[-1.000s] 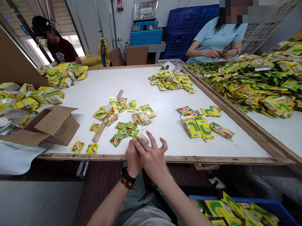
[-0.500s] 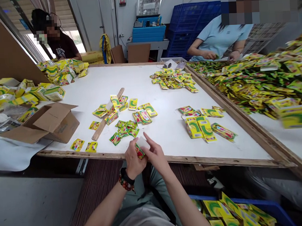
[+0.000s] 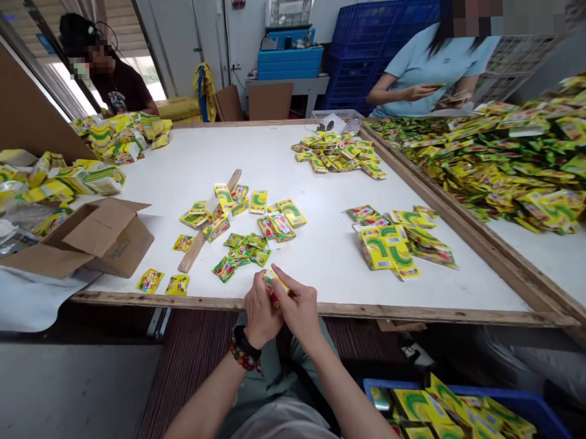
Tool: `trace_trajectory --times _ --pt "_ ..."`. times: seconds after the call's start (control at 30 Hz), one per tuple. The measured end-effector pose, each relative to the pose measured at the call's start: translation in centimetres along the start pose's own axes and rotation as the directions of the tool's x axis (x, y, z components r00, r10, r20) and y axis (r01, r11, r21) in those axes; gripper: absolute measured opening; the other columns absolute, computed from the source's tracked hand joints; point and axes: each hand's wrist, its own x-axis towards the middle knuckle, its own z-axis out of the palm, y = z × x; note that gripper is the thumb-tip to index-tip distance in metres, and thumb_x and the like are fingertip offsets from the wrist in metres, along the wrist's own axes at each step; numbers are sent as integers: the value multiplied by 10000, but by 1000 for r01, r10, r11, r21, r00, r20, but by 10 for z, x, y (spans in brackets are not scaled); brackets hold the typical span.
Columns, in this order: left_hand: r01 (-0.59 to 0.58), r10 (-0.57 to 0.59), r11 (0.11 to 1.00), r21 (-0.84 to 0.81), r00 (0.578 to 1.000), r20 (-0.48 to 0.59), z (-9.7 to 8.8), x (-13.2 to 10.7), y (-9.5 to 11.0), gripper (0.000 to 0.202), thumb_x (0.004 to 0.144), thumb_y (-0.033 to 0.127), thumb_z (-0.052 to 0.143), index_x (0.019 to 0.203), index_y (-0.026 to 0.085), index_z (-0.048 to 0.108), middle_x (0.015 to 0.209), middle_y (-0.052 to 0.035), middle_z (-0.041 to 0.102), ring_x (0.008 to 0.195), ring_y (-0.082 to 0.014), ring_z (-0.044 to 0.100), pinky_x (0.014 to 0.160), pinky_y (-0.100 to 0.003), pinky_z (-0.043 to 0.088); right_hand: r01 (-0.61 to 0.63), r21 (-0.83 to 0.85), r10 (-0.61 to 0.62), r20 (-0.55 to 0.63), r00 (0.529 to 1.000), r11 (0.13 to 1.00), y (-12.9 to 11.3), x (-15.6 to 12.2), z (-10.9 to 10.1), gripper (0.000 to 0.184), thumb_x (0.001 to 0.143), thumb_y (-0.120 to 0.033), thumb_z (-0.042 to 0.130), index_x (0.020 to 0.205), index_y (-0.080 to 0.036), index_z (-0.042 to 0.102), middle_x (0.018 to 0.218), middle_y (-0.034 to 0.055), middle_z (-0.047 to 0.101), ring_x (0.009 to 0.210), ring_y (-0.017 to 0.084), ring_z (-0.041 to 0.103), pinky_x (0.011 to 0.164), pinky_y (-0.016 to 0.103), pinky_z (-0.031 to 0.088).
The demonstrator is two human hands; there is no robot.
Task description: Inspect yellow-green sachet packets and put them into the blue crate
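At the table's front edge, my left hand (image 3: pixel 259 311) is wrapped round a small yellow, green and red carton (image 3: pixel 270 284). My right hand (image 3: pixel 301 306) presses its thumb and fingers against the carton's upper end, hiding part of it. Just beyond my hands lies a cluster of small green sachets (image 3: pixel 243 251). Several filled-looking yellow cartons (image 3: pixel 281 223) rest behind them, some leaning on a wooden strip (image 3: pixel 191 255). Off to the left are loose yellow sachets (image 3: pixel 150 281). Flatter yellow cartons (image 3: pixel 384 249) lie to the right.
An opened cardboard box (image 3: pixel 129 243) stands left. Beyond the wooden divider (image 3: pixel 447 203) is a large heap of sachets and cartons (image 3: pixel 504 165). A blue crate (image 3: pixel 529 400) of cartons sits below right. Two people (image 3: pixel 122 84) work at the far side.
The white end flap that stood up from the carton is now folded down under my right fingers. A blurred yellow carton at the far right has come to rest on the heap.
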Motion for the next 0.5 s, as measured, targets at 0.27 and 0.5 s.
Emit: trace_trajectory --times 0.27,0.5 --pt "-5 6 1000 10 999 -48 5 1 -4 497 886 334 400 1325 139 274 1146 -187 583 949 -289 626 752 -412 508 287 -44 -270 230 935 957 7 6 -10 326 883 -261 556 1188 -280 670 1201 34 671 1066 246 668 940 405 552" --pt "26 -27 999 -32 999 -30 1 1 5 386 904 315 376 1256 162 333 1051 -141 595 897 -258 626 756 -387 503 376 -106 -340 255 905 920 14 3 -4 357 931 -231 481 1260 -254 617 1237 61 655 1125 218 637 965 393 538"
